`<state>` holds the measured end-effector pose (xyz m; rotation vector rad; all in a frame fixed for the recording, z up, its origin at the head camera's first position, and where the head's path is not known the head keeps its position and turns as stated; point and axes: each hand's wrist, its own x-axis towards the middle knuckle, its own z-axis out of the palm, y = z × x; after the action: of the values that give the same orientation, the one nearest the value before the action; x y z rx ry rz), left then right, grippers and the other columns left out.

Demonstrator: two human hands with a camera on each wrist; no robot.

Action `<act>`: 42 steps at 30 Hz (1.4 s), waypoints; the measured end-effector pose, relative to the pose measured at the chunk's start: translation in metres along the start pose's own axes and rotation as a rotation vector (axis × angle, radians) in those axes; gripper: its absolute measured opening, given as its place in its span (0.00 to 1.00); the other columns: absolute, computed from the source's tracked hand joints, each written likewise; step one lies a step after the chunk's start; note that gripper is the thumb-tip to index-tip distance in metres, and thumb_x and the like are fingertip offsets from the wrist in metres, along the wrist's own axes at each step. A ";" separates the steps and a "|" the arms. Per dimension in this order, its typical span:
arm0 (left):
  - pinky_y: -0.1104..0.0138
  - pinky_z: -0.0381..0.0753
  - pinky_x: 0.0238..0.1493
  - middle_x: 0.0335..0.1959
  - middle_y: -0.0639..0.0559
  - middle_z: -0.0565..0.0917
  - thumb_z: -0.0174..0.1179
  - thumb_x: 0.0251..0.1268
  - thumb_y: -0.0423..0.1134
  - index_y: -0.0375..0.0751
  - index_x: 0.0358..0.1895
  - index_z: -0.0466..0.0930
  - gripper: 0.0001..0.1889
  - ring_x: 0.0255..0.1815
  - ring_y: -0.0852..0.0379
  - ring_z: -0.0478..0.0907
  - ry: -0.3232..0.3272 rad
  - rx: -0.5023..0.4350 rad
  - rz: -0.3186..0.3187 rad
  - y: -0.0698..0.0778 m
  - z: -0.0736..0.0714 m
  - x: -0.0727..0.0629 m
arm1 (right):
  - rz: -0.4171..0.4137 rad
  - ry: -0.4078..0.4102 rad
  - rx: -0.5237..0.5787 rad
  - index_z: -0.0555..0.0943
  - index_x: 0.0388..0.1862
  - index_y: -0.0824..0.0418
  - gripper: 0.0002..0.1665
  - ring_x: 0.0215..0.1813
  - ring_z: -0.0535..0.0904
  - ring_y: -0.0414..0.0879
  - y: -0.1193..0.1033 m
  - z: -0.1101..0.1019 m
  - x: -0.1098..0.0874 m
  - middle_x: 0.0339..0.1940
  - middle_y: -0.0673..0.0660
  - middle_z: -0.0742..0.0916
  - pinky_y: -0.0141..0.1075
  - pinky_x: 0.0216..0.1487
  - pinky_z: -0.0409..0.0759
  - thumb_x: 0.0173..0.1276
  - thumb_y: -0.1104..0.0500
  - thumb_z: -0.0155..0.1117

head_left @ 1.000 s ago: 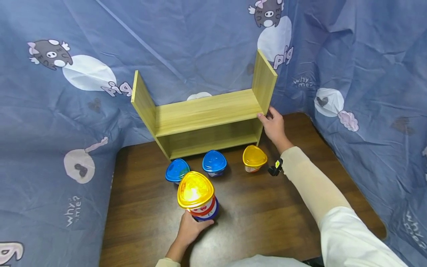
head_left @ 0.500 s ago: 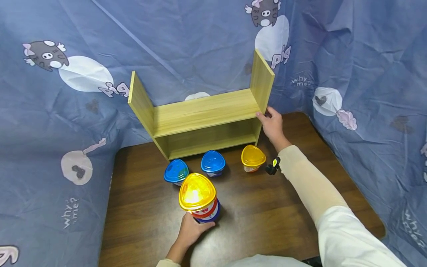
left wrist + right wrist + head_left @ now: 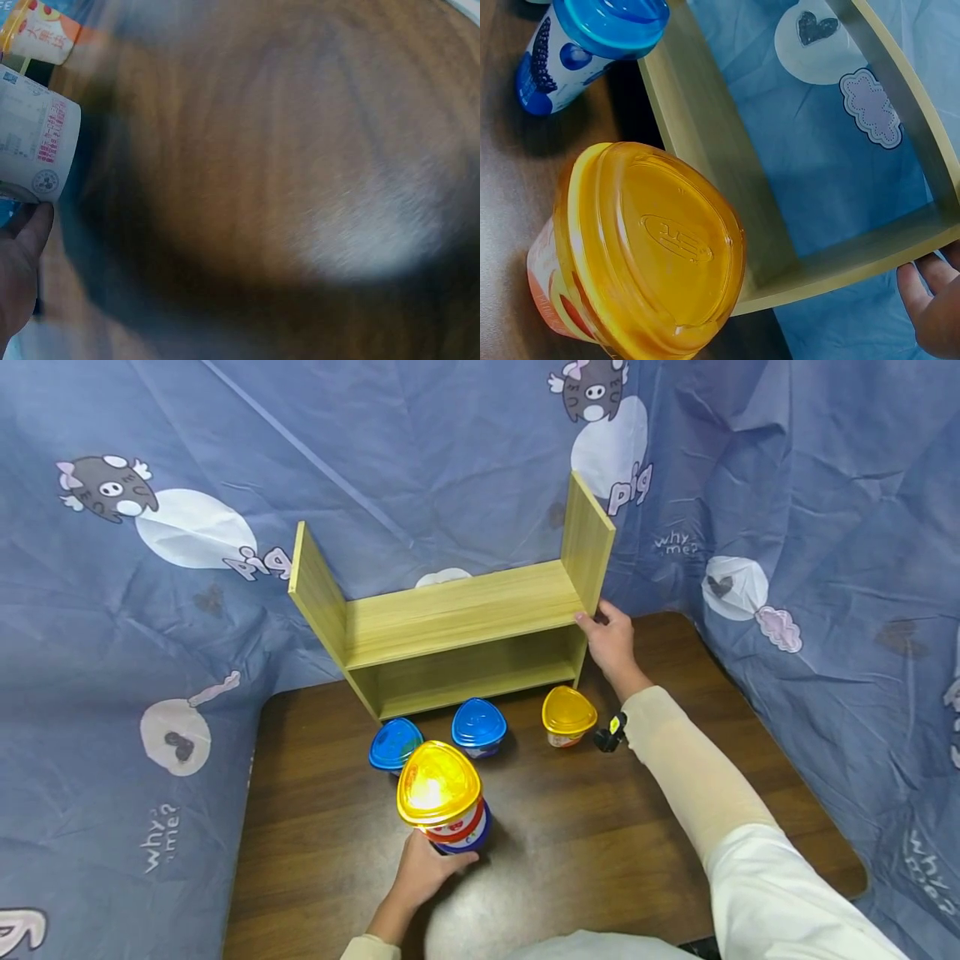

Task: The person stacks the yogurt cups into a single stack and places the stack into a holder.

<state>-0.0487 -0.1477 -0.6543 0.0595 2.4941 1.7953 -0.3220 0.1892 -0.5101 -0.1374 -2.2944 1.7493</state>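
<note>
My left hand [image 3: 423, 868] holds a tub [image 3: 441, 793] with a yellow translucent lid, thumb and fingers around its lower part. Red and blue-purple bands show below that lid; whether this is one tub or a stack I cannot tell. The left wrist view shows my fingers [image 3: 34, 229] against a white printed tub wall [image 3: 37, 135]. My right hand [image 3: 613, 645] grips the right side of a light wooden shelf [image 3: 465, 612], thumb on the front edge of the middle board, other fingers around the outside. The shelf stands upright at the table's back.
Two blue-lidded tubs [image 3: 480, 725] and a yellow-lidded tub [image 3: 568, 712] stand along the shelf's front; the left blue-lidded one [image 3: 395, 745] is partly hidden behind the held tub. Blue printed cloth [image 3: 450, 460] hangs around the brown wooden table [image 3: 600, 843].
The tub in my left hand shifts only slightly. My right hand keeps its grip on the shelf, and the tubs in front stay put; the head view drifts a little.
</note>
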 end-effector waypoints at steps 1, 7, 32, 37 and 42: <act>0.54 0.77 0.61 0.56 0.59 0.82 0.84 0.39 0.34 0.54 0.64 0.71 0.44 0.56 0.56 0.80 -0.002 0.002 0.017 0.001 -0.002 0.002 | -0.001 0.001 -0.001 0.81 0.62 0.63 0.23 0.52 0.81 0.52 0.000 0.000 0.000 0.54 0.64 0.85 0.42 0.52 0.79 0.71 0.56 0.68; 0.53 0.76 0.62 0.57 0.59 0.81 0.83 0.40 0.32 0.54 0.66 0.70 0.45 0.57 0.56 0.79 -0.017 0.016 0.073 0.010 -0.012 0.013 | -0.002 0.002 0.002 0.80 0.65 0.63 0.25 0.57 0.81 0.54 -0.002 -0.001 0.002 0.58 0.65 0.85 0.44 0.57 0.80 0.71 0.56 0.68; 0.45 0.76 0.62 0.59 0.50 0.81 0.81 0.46 0.42 0.46 0.66 0.69 0.42 0.59 0.48 0.79 -0.051 0.101 0.144 0.067 -0.060 0.047 | 0.006 0.006 -0.083 0.82 0.64 0.59 0.25 0.57 0.81 0.55 -0.003 -0.002 0.001 0.59 0.62 0.85 0.46 0.56 0.80 0.71 0.52 0.69; 0.45 0.76 0.61 0.58 0.51 0.81 0.82 0.45 0.43 0.48 0.66 0.69 0.42 0.59 0.47 0.79 -0.064 0.129 0.172 0.076 -0.072 0.057 | 0.016 0.011 -0.065 0.81 0.65 0.60 0.26 0.57 0.82 0.55 -0.001 -0.002 0.001 0.60 0.62 0.85 0.45 0.56 0.81 0.71 0.53 0.69; 0.45 0.77 0.60 0.59 0.54 0.80 0.81 0.47 0.45 0.53 0.66 0.68 0.42 0.59 0.49 0.78 -0.082 0.147 0.188 0.087 -0.084 0.070 | 0.021 0.012 -0.069 0.80 0.66 0.60 0.27 0.58 0.82 0.55 -0.001 -0.004 0.000 0.62 0.62 0.83 0.46 0.57 0.81 0.70 0.53 0.69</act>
<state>-0.1257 -0.1944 -0.5474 0.3791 2.6342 1.6293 -0.3211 0.1922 -0.5081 -0.1850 -2.3539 1.6760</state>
